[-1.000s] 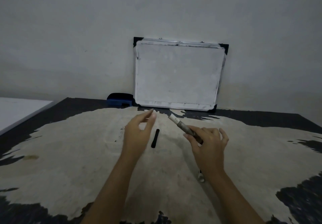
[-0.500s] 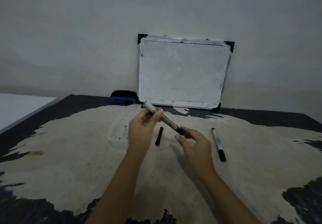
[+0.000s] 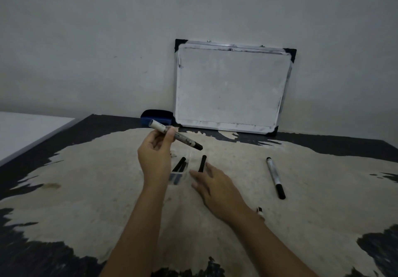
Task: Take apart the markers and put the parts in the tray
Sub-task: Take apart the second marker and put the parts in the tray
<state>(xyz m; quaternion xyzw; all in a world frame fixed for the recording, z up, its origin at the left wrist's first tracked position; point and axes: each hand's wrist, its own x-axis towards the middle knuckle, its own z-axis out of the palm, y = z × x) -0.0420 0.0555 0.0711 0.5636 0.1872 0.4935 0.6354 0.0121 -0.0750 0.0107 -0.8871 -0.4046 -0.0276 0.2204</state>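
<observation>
My left hand (image 3: 156, 156) pinches a grey marker body (image 3: 176, 135) and holds it tilted above the table, black tip to the lower right. Just below it sits a clear tray (image 3: 183, 170) with a couple of black parts (image 3: 179, 164) inside, partly hidden by my left wrist. A black cap (image 3: 202, 163) lies on the table right of the tray. My right hand (image 3: 215, 185) rests low over the table with fingers spread and empty, fingertips close to that cap. A whole capped marker (image 3: 275, 177) lies further right. A small marker piece (image 3: 260, 211) shows beside my right wrist.
A whiteboard (image 3: 231, 87) leans on the wall at the back, with a blue eraser (image 3: 156, 118) left of it. The table (image 3: 86, 190) has a worn pale top with dark edges. A white surface (image 3: 25, 130) adjoins it on the left.
The marker body passed from my right hand to my left. My right hand let go and dropped toward the black cap on the table. The view shifted, which brought the capped marker at the right into sight.
</observation>
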